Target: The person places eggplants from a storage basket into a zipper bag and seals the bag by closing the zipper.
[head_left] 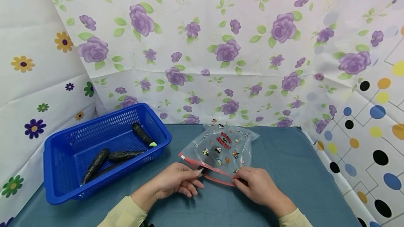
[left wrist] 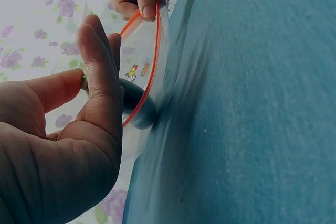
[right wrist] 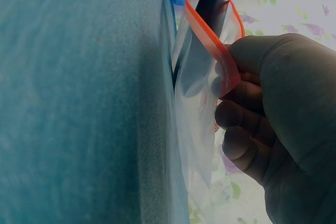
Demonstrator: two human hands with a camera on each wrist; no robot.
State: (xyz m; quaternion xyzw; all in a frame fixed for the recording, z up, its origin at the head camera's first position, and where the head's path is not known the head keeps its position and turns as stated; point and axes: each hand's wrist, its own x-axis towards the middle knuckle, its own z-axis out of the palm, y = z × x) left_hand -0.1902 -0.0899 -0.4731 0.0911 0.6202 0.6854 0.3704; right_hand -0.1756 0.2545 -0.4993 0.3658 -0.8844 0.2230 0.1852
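Observation:
My left hand (head_left: 176,181) pinches the stem end of a dark, smooth eggplant (left wrist: 132,94) between thumb and finger. Most of the eggplant lies inside a clear zip bag (head_left: 235,139) with cartoon prints and a red zip edge. Its stem end sticks out through the bag's mouth. On the right side of that mouth, my right hand (head_left: 260,185) grips the red edge (right wrist: 212,43) between thumb and curled fingers, holding it apart. The bag lies on the table, its closed end pointing away from me.
A blue plastic basket (head_left: 58,150) stands at the left, holding several dark, long vegetables, one of them with a pale green tip (head_left: 153,144). Teal cloth (head_left: 284,157) covers the table. Flower-printed sheets (head_left: 202,59) rise behind and a dotted sheet (head_left: 372,150) at the right.

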